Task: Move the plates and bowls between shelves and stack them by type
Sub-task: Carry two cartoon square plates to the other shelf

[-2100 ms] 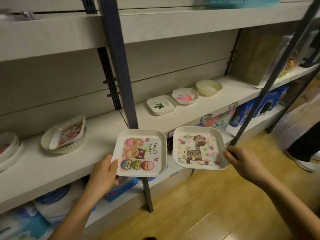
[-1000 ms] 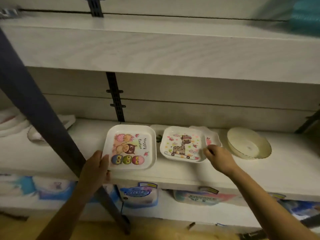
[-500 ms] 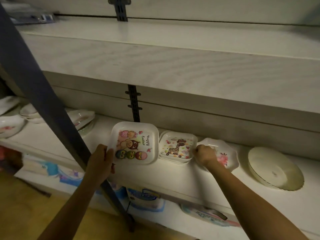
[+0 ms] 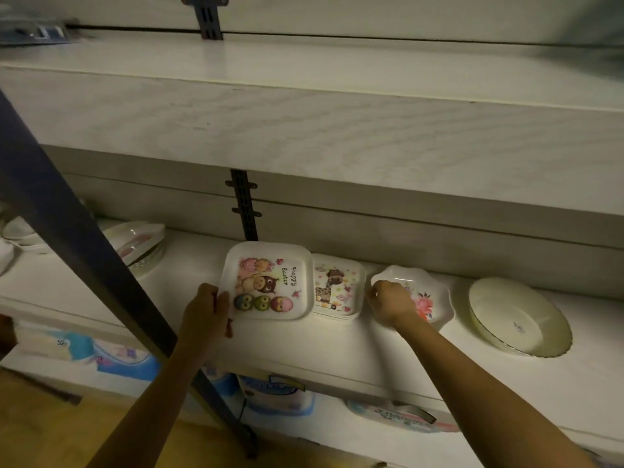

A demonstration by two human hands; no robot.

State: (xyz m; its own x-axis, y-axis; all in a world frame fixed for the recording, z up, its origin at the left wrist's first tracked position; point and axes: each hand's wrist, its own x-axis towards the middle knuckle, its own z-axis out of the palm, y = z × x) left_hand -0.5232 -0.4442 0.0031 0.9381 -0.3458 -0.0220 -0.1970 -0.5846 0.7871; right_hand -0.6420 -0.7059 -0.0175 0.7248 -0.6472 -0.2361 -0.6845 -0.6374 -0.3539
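My left hand (image 4: 206, 309) grips the left rim of a square white plate with owls and "Happy Easter" (image 4: 270, 282), held just above the middle shelf (image 4: 304, 346). To its right a square giraffe plate (image 4: 337, 288) lies on top of another square plate on the shelf. My right hand (image 4: 388, 302) is curled at the giraffe plate's right rim, fingertips on the edge. A scalloped dish with a pink flower (image 4: 432, 295) sits behind that hand, partly hidden. Further right stands a cream round bowl (image 4: 520, 315).
A dark blue upright post (image 4: 84, 248) slants across the left, in front of a stack of plates (image 4: 141, 244). The upper shelf (image 4: 304, 130) overhangs the dishes closely. Blue and pink packages (image 4: 277, 396) fill the shelf below.
The view shifted right along the shelf. My right hand brought the giraffe plate down onto the small square plate by the flower dish. My left hand carried the owl plate alongside it.
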